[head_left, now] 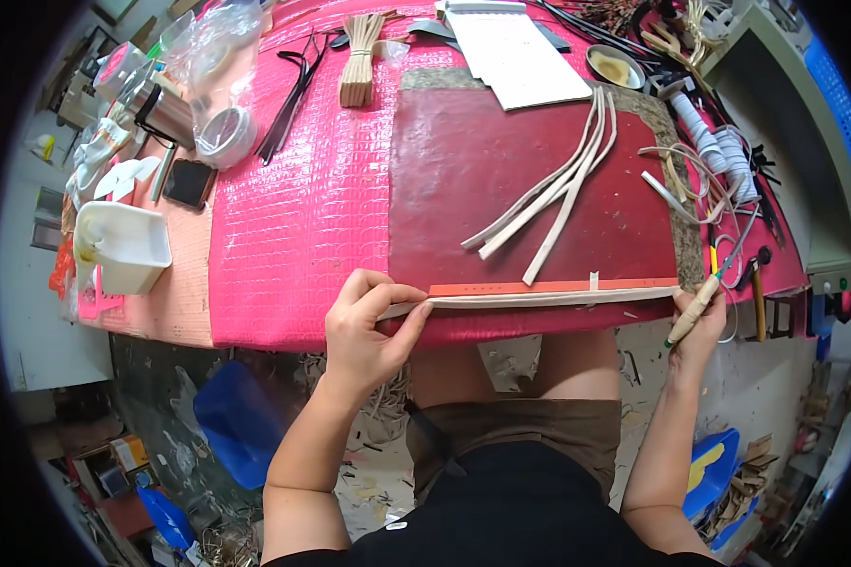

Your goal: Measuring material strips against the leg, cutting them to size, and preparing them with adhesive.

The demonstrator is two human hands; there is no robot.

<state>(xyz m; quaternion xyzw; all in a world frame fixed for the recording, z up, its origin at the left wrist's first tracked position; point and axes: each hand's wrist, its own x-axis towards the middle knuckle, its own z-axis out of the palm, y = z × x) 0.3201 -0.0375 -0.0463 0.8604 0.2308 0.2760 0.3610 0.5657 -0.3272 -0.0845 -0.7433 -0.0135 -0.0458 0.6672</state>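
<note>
A long pale flat strip (pixel 529 301) lies along the front edge of the table, against a thin orange-red measuring strip (pixel 506 288) with a small pale tab (pixel 594 280) on it. My left hand (pixel 369 331) pinches the pale strip near its left end between thumb and fingertips. At the other end, my right hand (pixel 698 331) is closed around a slim tool with a pale handle (pixel 692 314), and its fingers touch the strip's right end. A thin cable seems to run up from the tool. Beyond, several loose pale strips (pixel 563 194) lie together on a dark red mat (pixel 444 180).
White papers (pixel 520 57) and a tied bundle of pale strips (pixel 357 66) lie at the back. White spools (pixel 719 151) and tangled cords stand at right beside a grey casing (pixel 785 123). To the left are a white tub (pixel 128 241), a phone (pixel 189 183) and a metal cup (pixel 165 109).
</note>
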